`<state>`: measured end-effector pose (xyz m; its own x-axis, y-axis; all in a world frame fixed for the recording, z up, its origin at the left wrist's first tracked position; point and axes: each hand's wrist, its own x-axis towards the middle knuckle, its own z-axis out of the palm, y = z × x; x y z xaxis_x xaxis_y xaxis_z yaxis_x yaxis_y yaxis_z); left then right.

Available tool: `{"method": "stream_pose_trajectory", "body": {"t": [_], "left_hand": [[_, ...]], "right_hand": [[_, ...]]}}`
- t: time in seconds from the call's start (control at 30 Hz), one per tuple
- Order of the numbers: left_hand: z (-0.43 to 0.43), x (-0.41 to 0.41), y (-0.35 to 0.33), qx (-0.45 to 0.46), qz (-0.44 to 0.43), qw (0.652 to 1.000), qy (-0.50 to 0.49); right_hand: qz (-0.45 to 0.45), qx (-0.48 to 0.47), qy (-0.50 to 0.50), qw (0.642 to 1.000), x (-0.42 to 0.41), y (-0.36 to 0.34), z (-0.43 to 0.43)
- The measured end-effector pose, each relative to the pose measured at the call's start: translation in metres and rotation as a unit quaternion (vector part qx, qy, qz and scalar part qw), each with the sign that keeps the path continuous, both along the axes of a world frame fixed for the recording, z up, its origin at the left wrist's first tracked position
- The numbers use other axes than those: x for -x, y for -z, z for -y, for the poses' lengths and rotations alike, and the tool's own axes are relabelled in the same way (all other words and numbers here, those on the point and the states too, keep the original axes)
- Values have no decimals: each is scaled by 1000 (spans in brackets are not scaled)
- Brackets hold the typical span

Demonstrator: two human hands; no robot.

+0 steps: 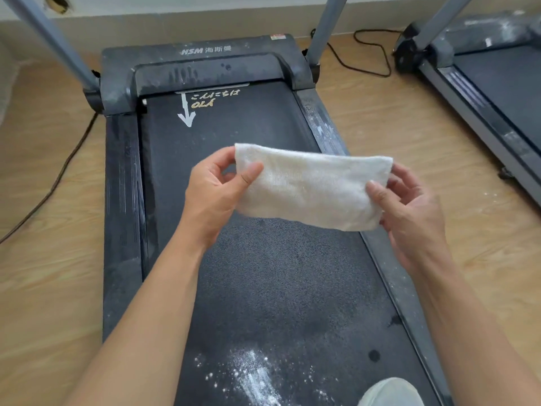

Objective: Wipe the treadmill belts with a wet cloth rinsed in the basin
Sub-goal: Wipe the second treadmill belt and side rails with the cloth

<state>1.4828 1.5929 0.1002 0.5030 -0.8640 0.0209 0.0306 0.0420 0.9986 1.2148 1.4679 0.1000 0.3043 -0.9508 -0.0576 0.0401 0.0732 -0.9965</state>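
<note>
pinching cloth (310, 186) at both ends with left hand (216, 189) and right hand (409, 206), held above belt (278, 273). not yet touching down; seemingly far from done, with powder (254, 376) on belt and second treadmill (494, 30) dusty.

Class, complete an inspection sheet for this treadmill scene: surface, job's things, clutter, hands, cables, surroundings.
Surface: treadmill belt, white powder patch at its near end.
Job's things: white cloth, folded, held above the belt; basin not in view.
Clutter: shoe at the belt's near end.
Hands: left hand and right hand each pinch one end of the cloth.
Cables: black cable on the floor at left, looped cable behind.
Surroundings: wooden floor, second treadmill at right.
</note>
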Motion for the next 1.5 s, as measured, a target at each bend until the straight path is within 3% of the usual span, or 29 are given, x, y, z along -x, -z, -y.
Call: {"method": "stream_pose_trajectory", "body": {"t": [0.13,0.3,0.37,0.5,0.9,1.1,1.33,1.43,1.5], "left_hand": [[-4,3,26,-166,134,977,-11],[0,27,32,-232,167,958,10],[3,40,24,-233,113,964,50],[12,48,4,-301,-15,942,152],[13,17,11,-364,-99,888,262],[15,27,-7,-379,-97,895,215],[18,29,-24,-426,26,887,177],[21,16,-19,-356,36,926,122],[19,4,-7,-285,41,952,107]], "right_hand": [[-185,29,-1,982,-6,36,7],[-348,172,-49,920,-33,32,-6],[-346,220,-103,906,-56,25,-19],[-374,197,-203,883,-92,27,-47],[-358,212,-169,894,-81,61,-61],[-341,193,-163,905,-79,74,-62],[-334,180,-167,910,-79,83,-68],[-312,155,-158,924,-73,78,-63],[-230,55,-154,959,-69,68,-62]]}}
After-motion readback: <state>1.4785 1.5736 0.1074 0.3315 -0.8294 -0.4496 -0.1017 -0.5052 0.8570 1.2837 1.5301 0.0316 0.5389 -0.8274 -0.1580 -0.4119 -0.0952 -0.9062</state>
